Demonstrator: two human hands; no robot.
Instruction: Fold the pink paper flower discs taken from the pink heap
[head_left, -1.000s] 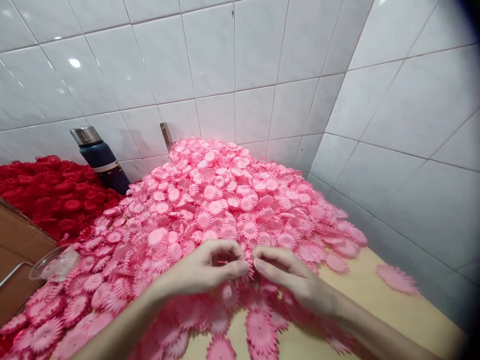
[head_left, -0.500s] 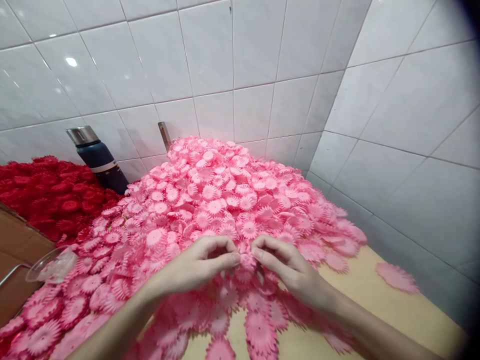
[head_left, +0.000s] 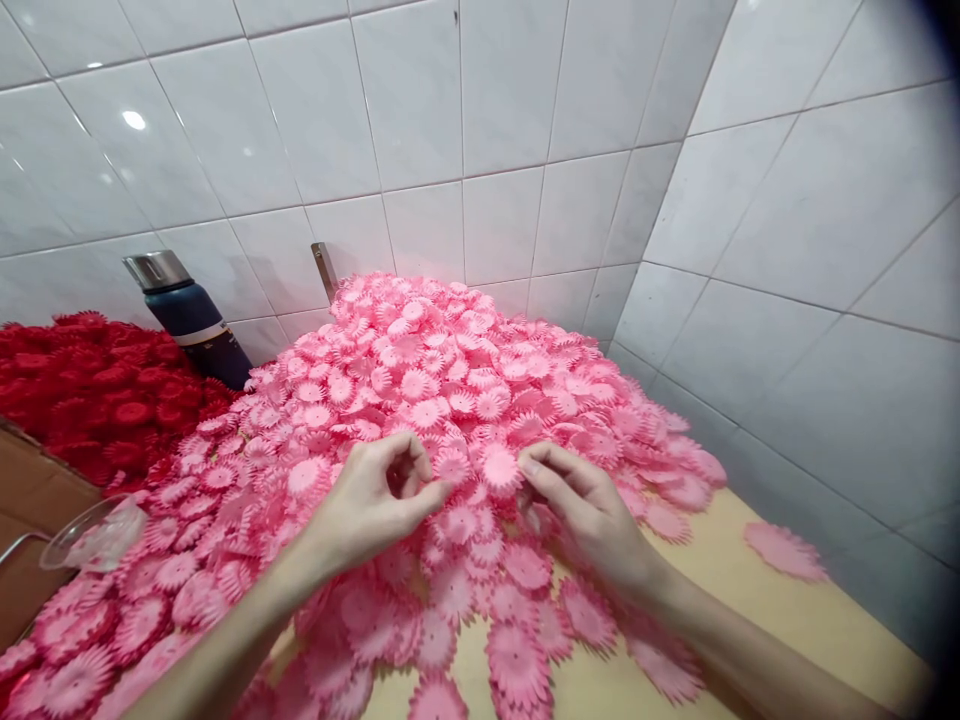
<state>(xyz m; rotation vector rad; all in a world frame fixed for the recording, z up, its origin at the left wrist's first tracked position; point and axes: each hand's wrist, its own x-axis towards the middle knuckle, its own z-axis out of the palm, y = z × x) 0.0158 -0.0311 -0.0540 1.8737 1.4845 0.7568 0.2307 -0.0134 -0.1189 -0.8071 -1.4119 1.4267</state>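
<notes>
Head view: right hand (head_left: 581, 505) pinches a pink flower (head_left: 500, 468); left hand (head_left: 375, 500), fingers curled loosely, touches the pink pile (head_left: 450, 380).

no text, label, brand, number or sign that i can read in this view. i checked the flask (head_left: 191, 318): a pale band runs round its dark body, but i make out no lettering on it. i find nothing printed on the wall tiles (head_left: 420, 100), the pink flowers (head_left: 450, 400) or the red flowers (head_left: 82, 390).
</notes>
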